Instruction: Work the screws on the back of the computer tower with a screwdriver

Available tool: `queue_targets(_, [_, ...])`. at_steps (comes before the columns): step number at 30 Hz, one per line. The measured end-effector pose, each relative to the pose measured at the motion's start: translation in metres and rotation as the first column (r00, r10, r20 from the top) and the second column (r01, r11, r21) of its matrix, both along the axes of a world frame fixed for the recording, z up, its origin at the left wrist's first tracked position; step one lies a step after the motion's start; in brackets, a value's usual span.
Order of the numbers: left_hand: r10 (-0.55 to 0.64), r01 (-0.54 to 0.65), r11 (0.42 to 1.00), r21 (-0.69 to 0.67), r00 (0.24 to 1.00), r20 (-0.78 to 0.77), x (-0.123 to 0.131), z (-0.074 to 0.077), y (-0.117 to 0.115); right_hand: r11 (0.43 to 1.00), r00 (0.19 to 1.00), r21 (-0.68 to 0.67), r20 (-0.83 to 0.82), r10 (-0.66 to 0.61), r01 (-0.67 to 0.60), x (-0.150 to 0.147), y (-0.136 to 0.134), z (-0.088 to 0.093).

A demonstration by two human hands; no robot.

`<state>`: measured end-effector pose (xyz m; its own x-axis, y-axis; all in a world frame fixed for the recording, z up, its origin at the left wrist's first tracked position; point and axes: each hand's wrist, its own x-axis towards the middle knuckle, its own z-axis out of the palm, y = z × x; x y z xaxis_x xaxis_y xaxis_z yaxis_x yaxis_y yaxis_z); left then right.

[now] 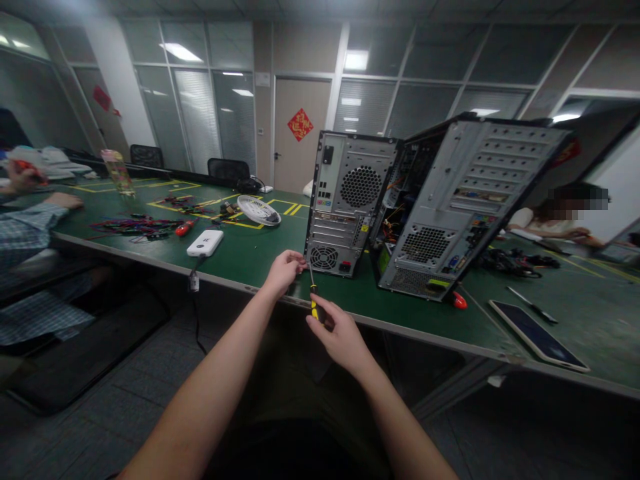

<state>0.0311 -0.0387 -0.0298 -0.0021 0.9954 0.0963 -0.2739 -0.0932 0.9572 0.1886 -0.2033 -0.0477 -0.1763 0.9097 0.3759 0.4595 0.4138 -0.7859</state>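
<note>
Gripping the screwdriver (314, 307) by its handle, the right hand (339, 328) points the shaft up toward a case (334, 230) standing near the bench's (245, 261) front edge; the left hand (284, 272) bends its fingers beside the shaft, whether pinching anything cannot be told.

From the person's head, the only view faces twelve o'clock and downward across the table (243, 257), close above the left hand (285, 272) and right hand (340, 328).
</note>
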Motion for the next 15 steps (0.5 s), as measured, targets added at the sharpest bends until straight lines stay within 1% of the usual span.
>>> queue_targets(4, [0.005,-0.005,1.0,-0.004,1.0,-0.002,-0.0012,-0.0003,0.0009,1.0,0.999,-0.016,-0.049,-0.011,0.01,0.0062,-0.0019,0.0065])
queue_targets(8, [0.001,-0.001,1.0,0.005,0.999,-0.032,-0.0014,0.001,-0.0008,0.998,0.996,-0.065,-0.093,0.009,-0.015,0.0093,-0.0013,0.0075])
queue_targets(11, [-0.015,0.015,1.0,-0.001,0.998,-0.067,-0.0005,0.0027,-0.0039,0.998,0.996,-0.067,-0.085,0.008,-0.014,0.0089,-0.0012,0.0072])
queue_targets(15, [-0.049,0.047,0.999,-0.025,0.993,-0.11,0.0011,0.0058,-0.009,0.999,0.998,-0.035,-0.062,0.01,-0.012,0.0077,-0.0021,0.0079])
